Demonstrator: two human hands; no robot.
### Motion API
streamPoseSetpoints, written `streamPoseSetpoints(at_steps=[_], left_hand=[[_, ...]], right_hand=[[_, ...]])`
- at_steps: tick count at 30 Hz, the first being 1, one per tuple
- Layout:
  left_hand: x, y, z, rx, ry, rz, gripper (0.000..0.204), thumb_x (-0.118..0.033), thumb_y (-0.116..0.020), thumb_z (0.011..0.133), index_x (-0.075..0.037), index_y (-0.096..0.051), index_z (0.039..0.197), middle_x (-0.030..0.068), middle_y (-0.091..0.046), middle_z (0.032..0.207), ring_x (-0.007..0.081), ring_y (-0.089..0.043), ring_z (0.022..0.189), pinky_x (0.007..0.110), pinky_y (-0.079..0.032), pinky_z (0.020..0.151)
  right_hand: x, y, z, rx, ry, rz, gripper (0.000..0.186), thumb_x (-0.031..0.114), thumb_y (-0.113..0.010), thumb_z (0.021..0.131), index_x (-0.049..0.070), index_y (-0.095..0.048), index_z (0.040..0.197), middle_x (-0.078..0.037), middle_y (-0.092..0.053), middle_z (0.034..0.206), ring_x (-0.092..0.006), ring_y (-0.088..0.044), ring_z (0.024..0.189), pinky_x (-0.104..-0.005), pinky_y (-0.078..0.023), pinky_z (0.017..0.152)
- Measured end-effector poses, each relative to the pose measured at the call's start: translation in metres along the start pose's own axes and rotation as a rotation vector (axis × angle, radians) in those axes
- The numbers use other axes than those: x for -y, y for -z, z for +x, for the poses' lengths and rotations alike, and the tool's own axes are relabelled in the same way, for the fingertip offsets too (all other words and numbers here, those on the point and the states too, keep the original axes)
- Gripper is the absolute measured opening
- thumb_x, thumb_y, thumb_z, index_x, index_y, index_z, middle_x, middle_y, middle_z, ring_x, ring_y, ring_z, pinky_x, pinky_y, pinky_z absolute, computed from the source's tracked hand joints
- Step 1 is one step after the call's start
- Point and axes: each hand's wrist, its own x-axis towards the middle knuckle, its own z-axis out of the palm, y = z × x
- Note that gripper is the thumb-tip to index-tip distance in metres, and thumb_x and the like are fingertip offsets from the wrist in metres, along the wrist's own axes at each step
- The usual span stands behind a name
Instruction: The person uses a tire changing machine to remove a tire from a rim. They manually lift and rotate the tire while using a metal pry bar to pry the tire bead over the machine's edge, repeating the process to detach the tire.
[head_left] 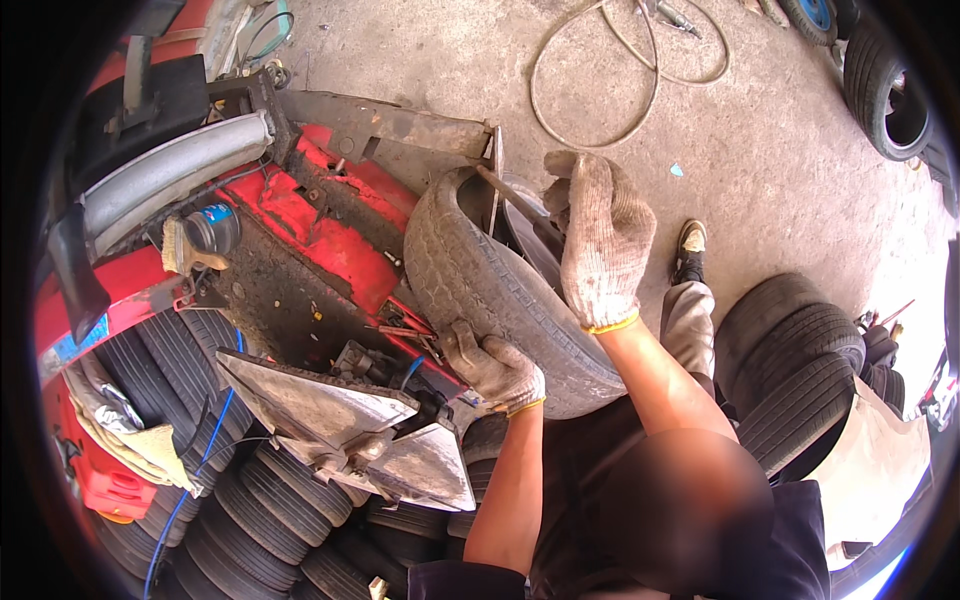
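A worn, dusty tyre [500, 290] stands tilted on its tread in front of me, against the red machine [345, 235]. My left hand [495, 372], in a soiled knit glove, rests on the near part of the tyre with its fingers somewhat apart. Over the tyre's right side is my gloved right hand [607, 235], its fingers curled. A thin rusty bar [510, 192] runs across the tyre's opening toward that hand. What lies inside the right hand's curl is dark and cannot be made out. Part of the wheel's inside is hidden by the right hand.
A brush [180, 248] and a tin [213, 230] sit on the machine, left of a metal clamp plate [310, 395]. Stacked tyres [265, 510] fill the lower left; more tyres [790, 350] lie right. An air hose [535, 95] loops over the concrete floor.
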Motion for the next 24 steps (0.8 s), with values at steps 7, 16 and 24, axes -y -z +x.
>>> streamPoseSetpoints(at_steps=[7,16,24], left_hand=[[0.0000,-0.0001,-0.0013,0.003,0.017,0.012,0.046,-0.021,-0.041,0.103,0.006,-0.057,0.135,0.0327,-0.053,0.141,0.0521,-0.051,0.130,0.063,-0.038,0.116],[0.0008,0.0005,-0.0028,0.012,0.030,0.016,0.045,-0.020,-0.041,0.102,0.006,-0.057,0.135,0.0334,-0.052,0.142,0.0525,-0.051,0.131,0.062,-0.038,0.115],[0.0011,0.0006,-0.0021,0.001,0.024,-0.002,0.044,-0.019,-0.041,0.101,0.007,-0.057,0.134,0.0327,-0.054,0.141,0.0523,-0.051,0.130,0.062,-0.038,0.115]], right_hand=[[0.0010,0.0001,-0.0002,0.004,-0.029,-0.005,0.040,0.031,-0.047,0.112,0.003,-0.074,0.106,-0.008,-0.065,0.072,-0.0140,-0.058,0.060,-0.0329,-0.047,0.059],[0.0029,-0.0012,-0.0017,-0.014,-0.068,0.042,0.040,0.033,-0.049,0.111,0.003,-0.075,0.106,-0.006,-0.065,0.071,-0.0121,-0.056,0.060,-0.0313,-0.045,0.058],[-0.0024,-0.0014,-0.0016,-0.010,0.002,-0.012,0.039,0.032,-0.048,0.112,0.004,-0.074,0.105,-0.008,-0.066,0.074,-0.0150,-0.059,0.061,-0.0329,-0.046,0.059]])
